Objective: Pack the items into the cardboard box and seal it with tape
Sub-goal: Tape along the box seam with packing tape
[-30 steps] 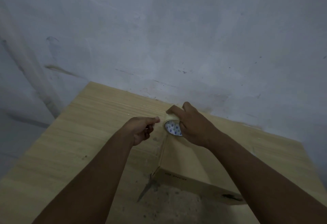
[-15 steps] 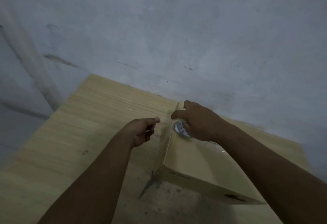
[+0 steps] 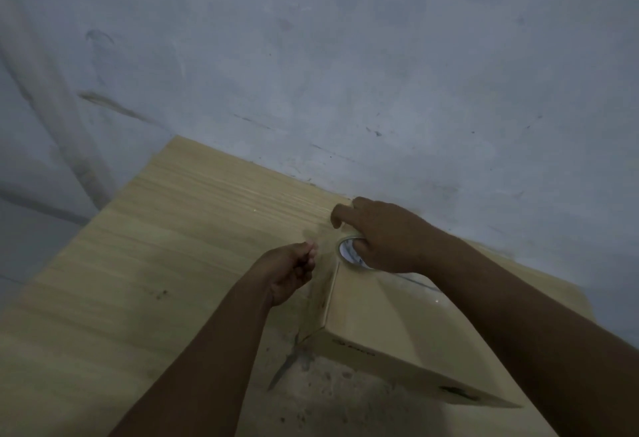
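Right grip: right hand (image 3: pixel 383 236) is closed round the tape roll (image 3: pixel 346 257), one fingertip showing inside the core, forefinger stretched forward past the roll's far rim. Roll is on edge, its open face with the white printed core turned toward the left, and sits at the far left corner of the cardboard box (image 3: pixel 373 315), touching the top face there. Left grip: left hand (image 3: pixel 287 274) has its fingers curled, thumb and forefinger pinched narrow on the tape end (image 3: pixel 323 246), a faint translucent strip running from the pinch across to the roll; light is dim, so the strip's edges are hard to trace. Left hand hangs just beside the box's left side, off the box and above the table (image 3: pixel 155 264). Box lies flat and closed on the table, turned corner-on, far end close to the grey wall (image 3: pixel 345 56); the right forearm crosses over its top. A glossy line shows on the top face near that forearm. Scissors (image 3: pixel 287 367) lie on the table at the near left corner of the box, blades pointing toward the near edge, handles hidden by the corner.
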`<state>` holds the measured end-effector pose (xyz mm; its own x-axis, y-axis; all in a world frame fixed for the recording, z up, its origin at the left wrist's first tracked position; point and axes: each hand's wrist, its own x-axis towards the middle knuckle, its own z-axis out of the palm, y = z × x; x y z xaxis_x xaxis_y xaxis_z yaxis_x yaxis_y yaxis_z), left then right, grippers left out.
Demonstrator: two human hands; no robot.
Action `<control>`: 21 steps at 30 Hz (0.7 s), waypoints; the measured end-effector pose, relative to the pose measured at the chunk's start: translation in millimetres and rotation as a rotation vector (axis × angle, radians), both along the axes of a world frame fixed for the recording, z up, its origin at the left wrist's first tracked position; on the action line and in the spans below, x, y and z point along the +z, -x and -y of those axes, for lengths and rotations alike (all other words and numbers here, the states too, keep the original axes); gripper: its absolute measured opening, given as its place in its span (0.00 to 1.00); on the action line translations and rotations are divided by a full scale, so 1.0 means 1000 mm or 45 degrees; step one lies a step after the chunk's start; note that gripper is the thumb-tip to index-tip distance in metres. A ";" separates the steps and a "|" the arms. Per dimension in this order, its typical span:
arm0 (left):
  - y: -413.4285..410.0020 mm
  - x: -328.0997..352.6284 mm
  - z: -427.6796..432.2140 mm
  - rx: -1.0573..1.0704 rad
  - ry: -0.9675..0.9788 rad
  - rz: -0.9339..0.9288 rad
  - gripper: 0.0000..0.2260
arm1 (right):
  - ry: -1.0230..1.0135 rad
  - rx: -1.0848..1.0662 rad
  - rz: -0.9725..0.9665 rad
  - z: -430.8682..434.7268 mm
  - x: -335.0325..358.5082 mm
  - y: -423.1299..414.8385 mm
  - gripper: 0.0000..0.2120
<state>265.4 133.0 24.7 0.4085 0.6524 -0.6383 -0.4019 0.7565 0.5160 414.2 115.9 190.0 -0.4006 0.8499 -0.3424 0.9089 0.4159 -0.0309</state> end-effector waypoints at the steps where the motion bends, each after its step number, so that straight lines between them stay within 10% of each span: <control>1: -0.003 -0.001 0.001 0.003 -0.001 0.009 0.07 | -0.002 0.006 -0.019 0.000 0.000 0.000 0.18; 21: -0.014 -0.026 0.008 0.063 0.010 -0.065 0.11 | -0.078 0.064 -0.098 -0.021 -0.009 0.025 0.13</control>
<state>279.0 125.1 -1.4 0.3425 0.6657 -0.6630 -0.4122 0.7406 0.5308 389.2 137.0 181.2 -0.4665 0.8463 -0.2571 0.8826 0.4644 -0.0727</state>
